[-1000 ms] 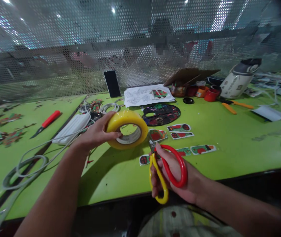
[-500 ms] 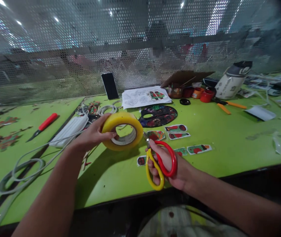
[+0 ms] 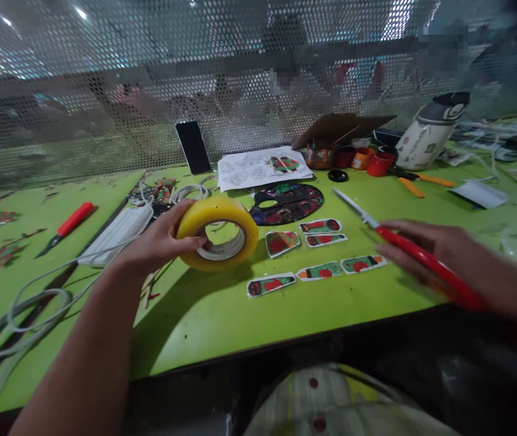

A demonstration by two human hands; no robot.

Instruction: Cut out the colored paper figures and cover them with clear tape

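My left hand [image 3: 158, 242] grips a big yellow roll of tape [image 3: 218, 233] and holds it tilted just above the green table [image 3: 222, 315]. My right hand [image 3: 440, 254], blurred by motion, is closed on red-handled scissors [image 3: 417, 257] out to the right, blades pointing back-left. Several painted paper cut-outs [image 3: 317, 254] lie flat between my hands, with one more [image 3: 270, 284] nearer the front edge.
A paint palette [image 3: 288, 204], drawing sheets [image 3: 258, 169], a propped phone [image 3: 194, 147], paint pots [image 3: 367, 160] and a white jug [image 3: 428, 136] stand at the back. A face mask [image 3: 113, 233], white cables [image 3: 26, 306] and a red knife [image 3: 65, 227] lie left. A perforated metal screen closes the back.
My right hand swung the scissors away from the tape roll to the right, over the table. The left hand and roll stayed almost still.
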